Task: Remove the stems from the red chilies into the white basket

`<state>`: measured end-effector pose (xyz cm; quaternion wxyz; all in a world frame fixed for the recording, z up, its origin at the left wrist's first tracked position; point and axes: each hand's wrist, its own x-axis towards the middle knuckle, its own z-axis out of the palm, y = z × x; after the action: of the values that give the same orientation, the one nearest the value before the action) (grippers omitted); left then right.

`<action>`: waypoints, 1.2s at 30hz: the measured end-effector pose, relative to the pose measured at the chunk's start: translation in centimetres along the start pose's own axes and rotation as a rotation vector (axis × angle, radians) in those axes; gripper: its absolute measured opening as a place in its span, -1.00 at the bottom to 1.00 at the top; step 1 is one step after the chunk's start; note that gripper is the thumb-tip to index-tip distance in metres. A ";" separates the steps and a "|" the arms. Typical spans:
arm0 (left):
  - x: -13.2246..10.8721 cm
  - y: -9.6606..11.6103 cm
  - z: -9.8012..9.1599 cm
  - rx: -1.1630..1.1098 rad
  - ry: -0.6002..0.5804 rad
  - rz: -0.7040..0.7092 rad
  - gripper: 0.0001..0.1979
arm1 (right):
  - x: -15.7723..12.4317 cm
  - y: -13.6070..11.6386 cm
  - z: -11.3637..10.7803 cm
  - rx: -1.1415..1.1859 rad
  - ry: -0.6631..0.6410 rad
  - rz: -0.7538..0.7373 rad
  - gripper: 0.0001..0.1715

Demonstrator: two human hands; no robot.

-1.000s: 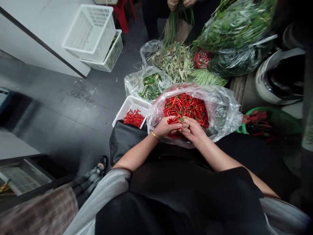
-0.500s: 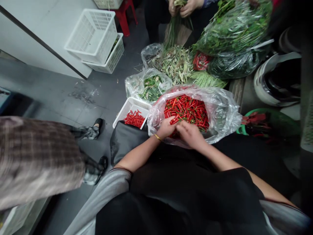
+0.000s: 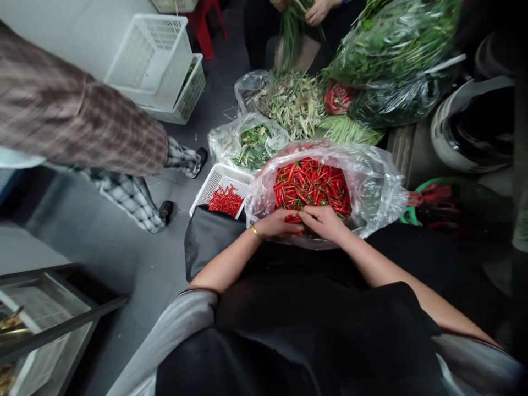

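A clear plastic bag [image 3: 377, 179] full of red chilies [image 3: 311, 181] lies open at my lap. Over its near edge, my left hand [image 3: 278, 224], with a gold bracelet at the wrist, is closed around a few red chilies [image 3: 293, 219]. Thumb and finger of my right hand [image 3: 325, 221] are pinched at the end of a chili beside the left fingertips; the exact contact is too small to see. Left of the bag stands a white perforated basket [image 3: 202, 190] with a smaller heap of stemless-looking red chilies [image 3: 226, 201].
Bagged green leaves [image 3: 253, 146], a pile of pale trimmings [image 3: 295, 104] and large bagged greens [image 3: 404, 44] lie beyond. A co-worker's hand [image 3: 317, 12] holds long green stalks. Another person's plaid apron [image 3: 82, 115] is at left. White crates [image 3: 148, 60] and a bucket [image 3: 451, 129] stand around.
My hands have drawn slightly lower, toward the bag's near edge, still close together. The person in the plaid apron has moved up and further into view, uncovering a rack at lower left.
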<state>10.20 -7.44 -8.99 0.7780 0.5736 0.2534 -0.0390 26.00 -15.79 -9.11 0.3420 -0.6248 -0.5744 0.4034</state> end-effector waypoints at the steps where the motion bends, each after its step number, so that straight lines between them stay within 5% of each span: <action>1: -0.1 -0.1 0.0 0.050 -0.015 0.013 -0.67 | -0.5 0.5 0.5 0.078 -0.034 0.061 -0.45; 7: -0.4 -0.4 0.6 0.133 -0.153 -0.005 -0.68 | -3.5 1.9 1.8 0.597 -0.232 0.366 -0.45; 12: -1.6 1.0 0.2 -0.173 -0.072 0.056 -0.58 | -1.1 0.4 1.4 0.839 0.103 0.269 -0.47; 16: -2.2 1.2 -0.5 -0.435 0.060 0.175 -0.49 | 2.2 2.2 -0.2 0.414 0.313 0.260 -0.52; 21: -1.0 0.7 -1.5 -0.564 0.213 0.157 -0.50 | 5.9 3.7 -0.7 -0.626 0.183 0.213 -0.51; 24: 0.2 0.5 -1.9 -0.545 0.323 0.130 -0.52 | 8.4 3.5 -1.1 -0.832 0.044 0.281 -0.63; 27: 1.5 0.5 -1.7 -0.526 0.421 0.122 -0.50 | 9.4 3.4 -2.5 -0.677 0.013 0.321 -0.81; 32: 3.8 0.7 -0.6 -0.336 0.491 0.085 -0.57 | 6.4 2.8 -3.5 0.200 0.016 0.353 -0.68; 34: 4.2 0.6 -0.3 -0.303 0.418 0.044 -0.57 | 4.8 2.2 -2.7 0.221 0.102 0.224 -0.64; 36: 4.1 0.3 -0.2 -0.342 0.360 -0.010 -0.55 | 3.6 1.9 -1.7 -0.018 0.261 0.074 -0.66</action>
<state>13.79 -6.17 -10.58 0.8060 0.4299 0.3935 0.1034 28.44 -12.34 -10.39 0.3929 -0.6958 -0.5051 0.3261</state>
